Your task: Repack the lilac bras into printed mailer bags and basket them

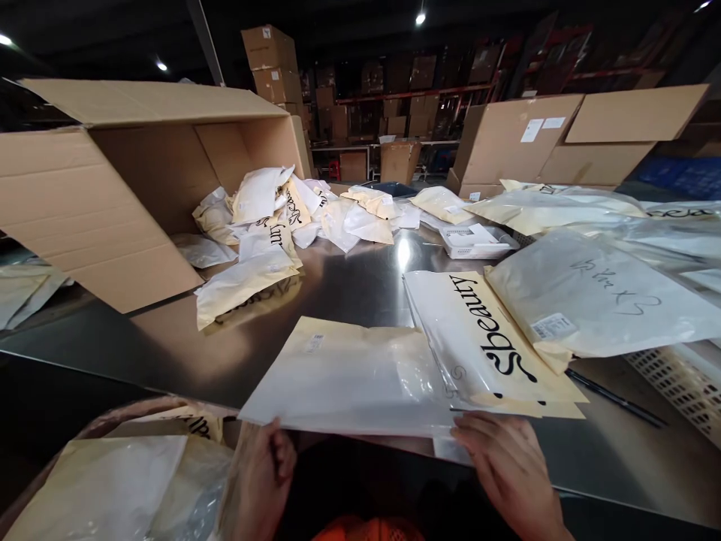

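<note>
A flat, clear-fronted plastic bag (343,376) with a cream edge and a small label lies on the metal table in front of me. My left hand (270,466) is closed, its fingertips pinching the near left edge of this bag. At its near right corner, my right hand (504,462) pinches the edge beside a clear strip. The thumb is mostly hidden. Against the bag's right side, partly overlapping, rests a stack of flat bags (473,330) printed "beauty". Farther right lies a filled bag (602,293) with handwriting and a label.
An open cardboard box (73,210) lies on its side at left, with a pile of filled bags (259,240) at its mouth. A black pen (616,398) and a white basket (676,383) are at right. More bags (113,481) sit in a container below left.
</note>
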### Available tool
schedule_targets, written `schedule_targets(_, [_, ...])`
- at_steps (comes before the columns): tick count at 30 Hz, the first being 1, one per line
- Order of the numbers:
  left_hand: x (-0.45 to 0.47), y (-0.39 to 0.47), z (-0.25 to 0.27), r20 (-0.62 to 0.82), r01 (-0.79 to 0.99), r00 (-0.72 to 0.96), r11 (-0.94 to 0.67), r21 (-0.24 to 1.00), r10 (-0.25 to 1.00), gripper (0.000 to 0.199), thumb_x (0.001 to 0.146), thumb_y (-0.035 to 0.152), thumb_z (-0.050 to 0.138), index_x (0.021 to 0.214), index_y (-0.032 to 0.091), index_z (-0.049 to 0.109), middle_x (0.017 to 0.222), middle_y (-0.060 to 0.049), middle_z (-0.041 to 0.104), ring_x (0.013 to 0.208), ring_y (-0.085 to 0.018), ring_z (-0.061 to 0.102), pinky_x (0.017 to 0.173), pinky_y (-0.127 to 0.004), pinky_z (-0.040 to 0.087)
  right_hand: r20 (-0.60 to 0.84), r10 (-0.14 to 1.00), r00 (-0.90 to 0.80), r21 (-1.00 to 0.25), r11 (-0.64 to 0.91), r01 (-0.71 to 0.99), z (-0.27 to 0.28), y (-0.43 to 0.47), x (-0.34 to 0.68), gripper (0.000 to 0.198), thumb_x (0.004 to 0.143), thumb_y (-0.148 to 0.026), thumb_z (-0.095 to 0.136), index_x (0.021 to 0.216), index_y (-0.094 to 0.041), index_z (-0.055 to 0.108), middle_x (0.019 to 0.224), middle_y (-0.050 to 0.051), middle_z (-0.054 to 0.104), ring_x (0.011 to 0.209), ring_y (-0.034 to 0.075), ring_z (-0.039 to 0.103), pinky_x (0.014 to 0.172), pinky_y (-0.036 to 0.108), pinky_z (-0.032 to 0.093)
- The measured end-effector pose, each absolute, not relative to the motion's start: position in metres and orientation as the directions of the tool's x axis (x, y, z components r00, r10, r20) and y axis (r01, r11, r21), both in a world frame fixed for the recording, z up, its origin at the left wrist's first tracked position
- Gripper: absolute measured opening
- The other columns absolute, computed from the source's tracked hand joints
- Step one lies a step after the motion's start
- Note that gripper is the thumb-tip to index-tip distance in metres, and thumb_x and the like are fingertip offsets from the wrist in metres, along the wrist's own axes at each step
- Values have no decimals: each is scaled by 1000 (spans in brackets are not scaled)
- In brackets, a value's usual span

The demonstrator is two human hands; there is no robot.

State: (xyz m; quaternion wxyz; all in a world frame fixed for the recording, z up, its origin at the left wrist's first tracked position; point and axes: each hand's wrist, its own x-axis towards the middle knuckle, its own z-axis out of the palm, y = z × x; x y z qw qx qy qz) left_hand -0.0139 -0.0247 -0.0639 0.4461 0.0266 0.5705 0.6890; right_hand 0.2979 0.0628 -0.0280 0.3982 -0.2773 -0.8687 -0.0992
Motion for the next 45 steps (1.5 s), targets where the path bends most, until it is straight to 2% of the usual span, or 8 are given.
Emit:
schedule_targets(5, [-43, -47, -46, 110, 131, -949, 55, 990, 295, 37, 79, 42, 63, 60, 23, 38, 52, 5, 43, 50, -12, 43, 49, -26, 40, 747, 630, -211, -352, 645, 679, -55, 69, 299, 13, 97, -27, 49, 94, -23, 60, 92, 2, 68, 86, 17, 63, 76, 31, 45])
schedule_targets(8, [-25, -45, -26, 699, 853, -505, 170, 493, 506, 29, 78, 43, 69, 69, 22, 52, 71, -5, 61, 72, -23, 58, 71, -40, 49, 726, 688, -9, -500, 537, 679, -60, 69, 286, 12, 97, -28, 50, 93, -22, 59, 88, 2, 65, 82, 17, 62, 71, 28, 46])
schedule_targets(10, [-8, -37, -17, 613, 991, -98, 23, 130, 784, 31, 76, 43, 72, 92, 18, 65, 98, -14, 68, 96, -32, 62, 83, -46, 49, 707, 705, 62, -560, 504, 657, -58, 70, 280, 10, 95, -28, 53, 92, -21, 59, 87, 3, 64, 80, 16, 61, 69, 27, 46])
schedule_targets(15, [24, -25, -23, -104, 947, 289, -300, -114, 952, 39, 85, 20, 61, 123, 12, 64, 114, -18, 68, 92, -30, 67, 70, -39, 54, 648, 751, 127, -621, 424, 659, -54, 72, 277, 17, 96, -31, 51, 92, -18, 62, 87, 5, 65, 79, 17, 61, 67, 27, 48])
schedule_targets(23, [50, -19, -18, -268, 903, 396, -426, -62, 879, 17, 83, 7, 56, 91, 9, 72, 77, -15, 70, 70, -27, 68, 55, -30, 44, 616, 747, 251, -664, 320, 676, -53, 75, 273, 20, 95, -33, 50, 99, -16, 59, 97, 10, 65, 81, 19, 62, 66, 31, 51])
schedule_targets(32, [24, 35, 48, 357, 887, 273, -377, 265, 893, 58, 99, 48, 36, 52, 17, 48, 45, 3, 42, 42, -8, 42, 48, -23, 23, 703, 674, -225, -517, 703, 489, -28, 19, 246, 21, 85, -9, 53, 102, -21, 57, 92, 5, 64, 85, 18, 64, 73, 30, 55])
schedule_targets(38, [24, 37, 60, 488, 896, 368, -442, 42, 792, 47, 99, 42, 40, 68, 19, 66, 53, 2, 58, 49, -10, 51, 52, -26, 27, 485, 701, -523, -210, 674, 708, -24, 58, 211, 50, 85, -12, 54, 135, -22, 50, 143, 13, 45, 138, 37, 31, 108, 60, 33])
schedule_targets(45, [8, 44, 64, 515, 960, 278, -249, -127, 811, 44, 99, 44, 40, 79, 20, 71, 54, -1, 61, 47, -12, 52, 50, -29, 21, 503, 486, -714, -76, 848, 524, -35, 100, 182, 28, 94, -12, 41, 106, -18, 66, 95, 7, 68, 95, 23, 63, 99, 46, 47])
